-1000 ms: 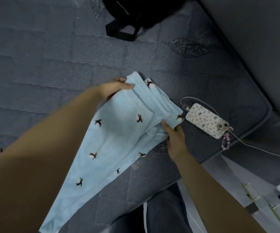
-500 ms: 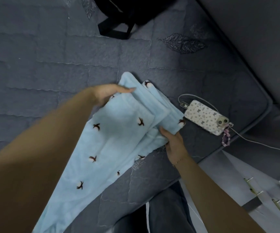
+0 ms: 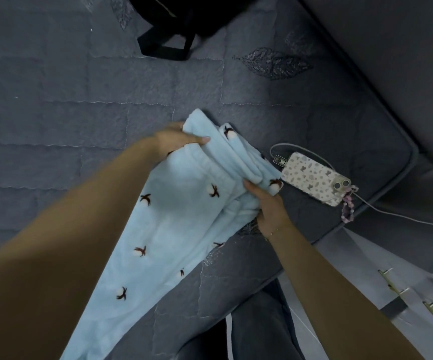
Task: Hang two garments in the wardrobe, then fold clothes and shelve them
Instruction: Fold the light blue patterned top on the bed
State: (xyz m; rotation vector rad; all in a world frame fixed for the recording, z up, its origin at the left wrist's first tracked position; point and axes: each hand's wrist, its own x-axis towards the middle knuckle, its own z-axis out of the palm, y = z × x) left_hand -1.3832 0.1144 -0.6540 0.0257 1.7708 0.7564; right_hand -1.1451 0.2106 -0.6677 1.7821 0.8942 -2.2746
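Observation:
A light blue fleece garment (image 3: 179,222) with small dark-and-white cotton-flower marks lies stretched across the grey quilted bed (image 3: 67,126), its far end bunched into folds. My left hand (image 3: 179,140) grips the far top corner of those folds, thumb laid over the cloth. At the right edge of the bunched end, my right hand (image 3: 267,206) pinches the fabric. The garment's near end runs off the bottom of the view under my left forearm.
A phone (image 3: 314,181) in a patterned case with a bead charm lies just right of the garment, plugged into a white cable (image 3: 392,216). A black bag (image 3: 184,19) sits at the far edge of the bed. The bed's corner lies at the right.
My left hand has closed on the garment's far corner and lifted the folds a little. My right hand keeps its hold at the right edge.

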